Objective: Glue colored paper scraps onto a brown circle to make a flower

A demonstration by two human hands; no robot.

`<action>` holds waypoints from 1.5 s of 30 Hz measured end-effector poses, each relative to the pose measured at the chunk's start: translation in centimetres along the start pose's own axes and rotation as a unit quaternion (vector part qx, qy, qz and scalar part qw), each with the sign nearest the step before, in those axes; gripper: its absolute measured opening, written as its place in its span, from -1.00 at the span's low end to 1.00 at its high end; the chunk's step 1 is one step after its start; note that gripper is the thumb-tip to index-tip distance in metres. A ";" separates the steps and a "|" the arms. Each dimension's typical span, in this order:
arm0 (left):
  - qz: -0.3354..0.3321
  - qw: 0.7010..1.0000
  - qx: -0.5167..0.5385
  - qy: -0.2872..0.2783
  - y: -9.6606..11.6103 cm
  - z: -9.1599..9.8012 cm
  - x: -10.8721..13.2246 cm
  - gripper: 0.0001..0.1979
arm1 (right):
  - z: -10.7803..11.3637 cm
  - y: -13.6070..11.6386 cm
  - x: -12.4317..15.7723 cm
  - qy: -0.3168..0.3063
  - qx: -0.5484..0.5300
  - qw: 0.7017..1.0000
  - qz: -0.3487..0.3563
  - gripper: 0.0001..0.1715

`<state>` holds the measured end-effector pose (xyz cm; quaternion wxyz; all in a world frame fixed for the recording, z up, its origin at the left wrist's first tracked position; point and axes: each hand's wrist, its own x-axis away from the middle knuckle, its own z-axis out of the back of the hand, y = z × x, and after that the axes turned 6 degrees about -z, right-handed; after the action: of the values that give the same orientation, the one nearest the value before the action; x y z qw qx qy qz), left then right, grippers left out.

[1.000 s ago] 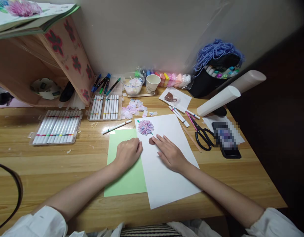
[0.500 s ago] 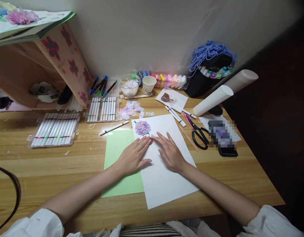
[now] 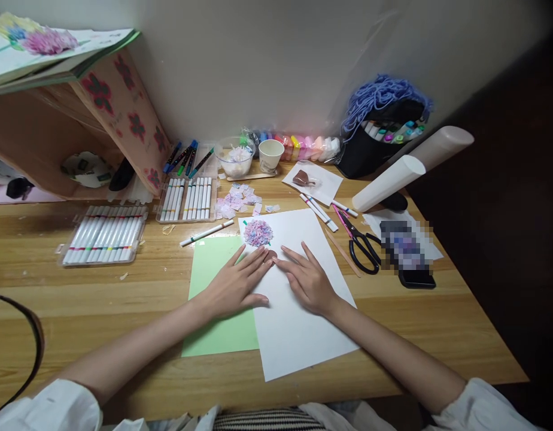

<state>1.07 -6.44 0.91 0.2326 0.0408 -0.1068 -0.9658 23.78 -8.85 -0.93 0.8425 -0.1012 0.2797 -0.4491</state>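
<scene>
A white sheet of paper [image 3: 303,341] lies at an angle over part of a green sheet [image 3: 213,329]. Near its upper left corner is a round flower of pink and blue paper bits [image 3: 258,233], with small green marks at its edge. Just below the flower sits a flat piece of brown clay [image 3: 272,256]. The fingers of my left hand [image 3: 238,281] stretch over the clay's left side, partly covering it. My right hand [image 3: 309,281] rests on the white sheet with fingers spread, its index fingertip touching the clay's right edge.
Marker boxes [image 3: 103,236] and torn paper bits [image 3: 238,200] lie to the left and behind. A clear bowl [image 3: 235,161], a paper cup [image 3: 272,155] and brown clay in a bag [image 3: 303,178] stand at the back. Scissors [image 3: 365,251] and a phone [image 3: 418,279] lie right.
My left hand has shifted slightly left, so more of the brown clay shows. My right index finger has moved a little left onto the clay's edge.
</scene>
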 end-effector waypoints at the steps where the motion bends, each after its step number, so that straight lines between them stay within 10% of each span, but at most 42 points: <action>1: -0.001 1.000 0.002 0.000 0.1 0.1 0.1 -0.22 | 0.1 0.0 0.0 -0.001 -0.003 1.000 0.000 -0.46; 22: 0.040 0.997 0.063 0.025 0.1 0.7 -0.8 -0.39 | 0.3 0.1 0.2 -0.013 0.002 1.000 0.008 -0.42; 45: -0.023 0.998 0.065 -0.013 0.6 0.4 0.2 -0.08 | 0.0 0.1 -0.2 -0.067 0.027 0.996 -0.048 -0.47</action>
<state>1.10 -7.00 1.47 0.2060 0.0453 -0.1717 -0.9623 23.74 -8.63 -0.85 0.8395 -0.1220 0.2052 -0.4882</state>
